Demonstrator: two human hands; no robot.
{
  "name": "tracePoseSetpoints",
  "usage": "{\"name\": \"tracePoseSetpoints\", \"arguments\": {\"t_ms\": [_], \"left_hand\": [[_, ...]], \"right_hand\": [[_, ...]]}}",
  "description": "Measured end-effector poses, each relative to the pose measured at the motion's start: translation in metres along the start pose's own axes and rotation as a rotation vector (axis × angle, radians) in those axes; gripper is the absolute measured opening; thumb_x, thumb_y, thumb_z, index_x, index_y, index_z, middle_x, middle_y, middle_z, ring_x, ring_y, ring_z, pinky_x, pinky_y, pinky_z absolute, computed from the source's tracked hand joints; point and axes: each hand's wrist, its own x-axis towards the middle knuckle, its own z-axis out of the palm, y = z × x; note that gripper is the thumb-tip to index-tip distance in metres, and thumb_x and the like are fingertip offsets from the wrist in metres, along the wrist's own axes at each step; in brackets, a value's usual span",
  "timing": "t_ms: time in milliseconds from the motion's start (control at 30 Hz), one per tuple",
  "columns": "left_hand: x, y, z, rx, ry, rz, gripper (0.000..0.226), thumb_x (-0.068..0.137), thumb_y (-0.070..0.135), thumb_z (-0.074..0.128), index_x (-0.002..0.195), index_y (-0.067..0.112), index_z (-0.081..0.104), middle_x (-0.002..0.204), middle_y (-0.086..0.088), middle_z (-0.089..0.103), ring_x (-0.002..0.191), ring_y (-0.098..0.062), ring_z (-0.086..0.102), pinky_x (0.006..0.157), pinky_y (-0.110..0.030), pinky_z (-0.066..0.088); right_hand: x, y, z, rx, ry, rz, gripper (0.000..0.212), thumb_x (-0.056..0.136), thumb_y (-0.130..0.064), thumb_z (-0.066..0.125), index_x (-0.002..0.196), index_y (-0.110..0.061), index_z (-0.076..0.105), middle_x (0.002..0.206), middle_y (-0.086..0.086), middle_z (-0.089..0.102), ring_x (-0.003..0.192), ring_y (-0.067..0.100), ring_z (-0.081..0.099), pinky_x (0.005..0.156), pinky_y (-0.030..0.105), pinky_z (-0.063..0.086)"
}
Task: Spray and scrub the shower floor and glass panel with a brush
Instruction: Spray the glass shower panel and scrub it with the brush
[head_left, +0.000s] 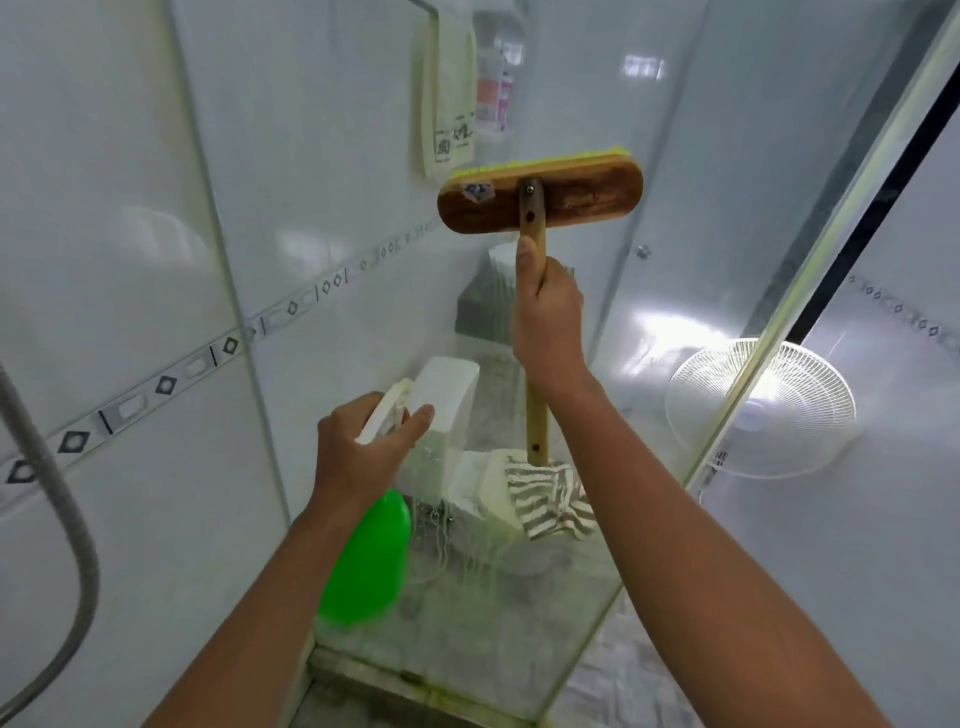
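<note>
My right hand (548, 317) grips the wooden handle of a scrub brush (540, 200), held upright with its brown head and yellow-green bristles pressed flat to the glass panel (597, 104). My left hand (366, 449) is closed around the white trigger head of a green spray bottle (371, 561), nozzle aimed at the glass. Drips run down the lower glass near the bottle. A strip of the shower floor (363, 701) shows at the bottom edge.
White tiled wall (104, 208) with a patterned border on the left, and a metal shower hose (78, 545) at the far left. Behind the glass: a toilet (452, 395), a striped cloth (550, 499), a white fan (763, 410), a hanging towel (449, 104).
</note>
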Motion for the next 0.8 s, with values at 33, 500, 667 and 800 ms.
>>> {"name": "tracePoseSetpoints", "arguments": {"t_ms": [33,500,667,800], "left_hand": [[0.0,-0.002,-0.001,-0.001,0.004,0.001,0.033,0.086,0.032,0.084,0.069,0.008,0.068,0.059,-0.009,0.067,0.053,-0.023,0.068,0.049,-0.033,0.054],[0.003,-0.037,-0.02,0.067,0.094,-0.031,0.028,0.086,0.034,0.084,0.078,0.012,0.069,0.069,-0.009,0.068,0.059,-0.019,0.056,0.057,-0.029,0.045],[0.0,-0.049,-0.039,0.078,0.133,-0.095,0.025,0.087,0.034,0.083,0.08,0.014,0.069,0.065,-0.001,0.061,0.055,-0.004,0.048,0.054,-0.013,0.04],[-0.001,-0.049,-0.056,0.102,0.173,-0.111,0.025,0.087,0.03,0.083,0.082,0.01,0.069,0.065,-0.003,0.061,0.054,-0.004,0.051,0.052,-0.009,0.039]], "right_hand": [[-0.001,0.001,0.002,-0.001,0.004,-0.006,0.046,0.103,-0.046,0.032,0.064,-0.025,0.038,0.055,-0.01,0.037,0.045,0.0,0.039,0.046,0.013,0.03],[-0.212,0.2,0.085,-0.249,-0.423,0.312,0.056,0.093,-0.061,0.028,0.092,-0.013,0.055,0.07,0.001,0.055,0.062,0.017,0.053,0.057,0.031,0.036],[-0.203,0.17,0.107,-0.206,-0.45,0.332,0.049,0.098,-0.059,0.031,0.09,-0.017,0.056,0.07,0.0,0.058,0.062,0.015,0.057,0.056,0.03,0.042],[-0.125,0.074,0.127,-0.041,-0.366,0.221,0.044,0.102,-0.05,0.033,0.084,-0.015,0.054,0.065,-0.006,0.05,0.057,0.004,0.048,0.051,0.02,0.035]]}}
